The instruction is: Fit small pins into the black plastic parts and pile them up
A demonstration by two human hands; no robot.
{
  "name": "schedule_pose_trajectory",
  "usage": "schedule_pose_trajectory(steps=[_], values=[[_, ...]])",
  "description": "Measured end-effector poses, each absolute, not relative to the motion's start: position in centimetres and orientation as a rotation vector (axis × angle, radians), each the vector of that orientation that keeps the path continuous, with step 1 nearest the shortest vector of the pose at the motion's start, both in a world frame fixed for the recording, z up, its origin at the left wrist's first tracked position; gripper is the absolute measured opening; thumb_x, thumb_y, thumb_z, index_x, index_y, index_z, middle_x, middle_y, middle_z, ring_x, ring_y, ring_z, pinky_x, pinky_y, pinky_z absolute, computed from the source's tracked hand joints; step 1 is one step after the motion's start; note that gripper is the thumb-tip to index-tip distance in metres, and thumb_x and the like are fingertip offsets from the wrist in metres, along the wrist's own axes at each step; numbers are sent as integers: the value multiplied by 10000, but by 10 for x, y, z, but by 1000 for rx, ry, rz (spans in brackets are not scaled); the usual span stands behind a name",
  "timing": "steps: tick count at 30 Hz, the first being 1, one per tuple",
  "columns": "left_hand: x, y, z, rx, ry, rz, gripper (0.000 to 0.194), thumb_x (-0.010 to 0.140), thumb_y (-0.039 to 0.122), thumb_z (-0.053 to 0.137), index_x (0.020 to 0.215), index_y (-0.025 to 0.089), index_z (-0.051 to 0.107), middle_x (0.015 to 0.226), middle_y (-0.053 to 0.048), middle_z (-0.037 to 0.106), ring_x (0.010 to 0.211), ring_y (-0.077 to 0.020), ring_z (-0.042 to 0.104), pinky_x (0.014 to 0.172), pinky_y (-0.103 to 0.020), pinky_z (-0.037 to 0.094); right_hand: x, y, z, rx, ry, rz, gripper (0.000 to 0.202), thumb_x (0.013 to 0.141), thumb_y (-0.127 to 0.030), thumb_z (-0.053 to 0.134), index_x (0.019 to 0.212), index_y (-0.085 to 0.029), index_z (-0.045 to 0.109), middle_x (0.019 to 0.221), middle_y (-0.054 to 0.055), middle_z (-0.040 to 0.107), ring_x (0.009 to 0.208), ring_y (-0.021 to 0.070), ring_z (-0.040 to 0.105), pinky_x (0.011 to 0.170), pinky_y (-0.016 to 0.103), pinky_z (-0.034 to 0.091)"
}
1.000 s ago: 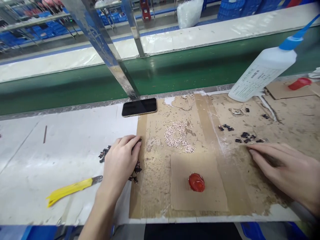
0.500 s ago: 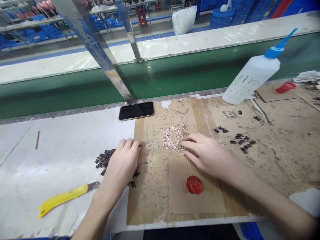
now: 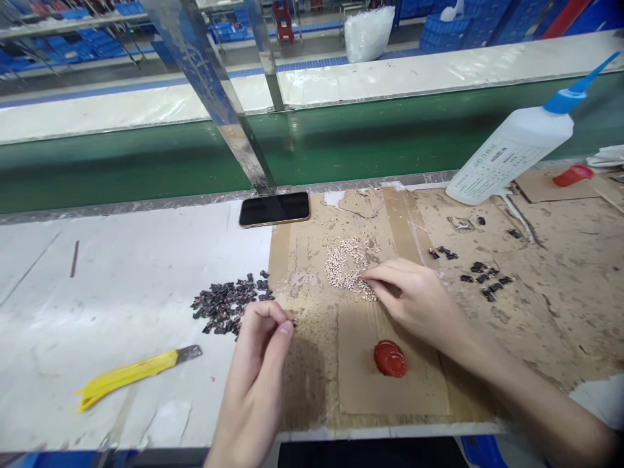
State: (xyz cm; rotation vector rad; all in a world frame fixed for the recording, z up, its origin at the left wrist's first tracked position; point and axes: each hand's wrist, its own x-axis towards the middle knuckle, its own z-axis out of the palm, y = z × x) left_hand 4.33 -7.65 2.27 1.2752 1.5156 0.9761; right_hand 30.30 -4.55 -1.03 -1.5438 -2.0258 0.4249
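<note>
My left hand point(image 3: 260, 364) is lifted above the left edge of the cardboard, thumb and fingertips pinched. A small black piece point(image 3: 294, 322) sticks out at its fingertips. Left of and behind that hand lies a pile of small black pieces point(image 3: 221, 305). My right hand point(image 3: 409, 292) has its finger and thumb together at the right edge of a scatter of tiny pale pinkish grains point(image 3: 344, 276). Whatever sits between those fingertips is too small to make out. Nearer me, a shallow red dish point(image 3: 390, 359) with something glossy in it rests on a cardboard square point(image 3: 365, 396).
A yellow utility knife point(image 3: 141, 374) lies at the left. A phone point(image 3: 274, 209) sits at the foot of a metal post point(image 3: 238, 140). To the right are several loose black pieces point(image 3: 482, 278), a tilted white bottle point(image 3: 511, 156) with a blue nozzle, and a red cup point(image 3: 574, 174).
My left hand has come off the black pile, moved right and turned thumb-up with a black piece pinched. My right hand's fingers have closed together at the grains. The view has shifted slightly.
</note>
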Motion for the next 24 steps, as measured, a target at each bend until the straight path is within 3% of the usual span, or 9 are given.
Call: schedule_pose_trajectory(steps=[5,10,15,18,24], values=[[76,-92,32,1111,1380,970,160,996,332,687,1005,236,815,831,-24,691,668,-137,593,589,-228,487,312,-69,2,-1579,-1676,520,106,981,-256,733,1029,-262,827,1007,22,851,879,185,803,801,309,662],[118,-103,38,1009,1175,1031,67,970,203,711,961,248,760,688,47,698,504,-77,646,519,-155,526,308,-111,18,-1384,-903,1050,129,833,-389,910,932,-331,851,828,-2,826,694,105,772,634,136,622],[134,-98,32,1582,939,1194,190,944,67,715,1034,231,749,884,19,818,672,-95,750,692,-168,615,294,-131,27,-1184,-634,1342,84,849,-351,902,911,-331,848,809,-9,811,684,75,766,661,103,611],[131,-92,33,1735,847,1133,186,958,30,684,1017,194,750,944,-14,840,794,-114,786,769,-161,624,296,-136,25,-1236,-770,1296,72,889,-324,869,948,-351,837,824,-28,800,720,75,768,693,109,626],[126,-97,26,1649,944,1035,171,969,53,683,989,216,731,865,20,804,703,-98,747,727,-174,628,294,-145,21,-1404,-1045,947,137,892,-244,859,960,-355,817,857,-55,817,711,72,789,720,72,622]])
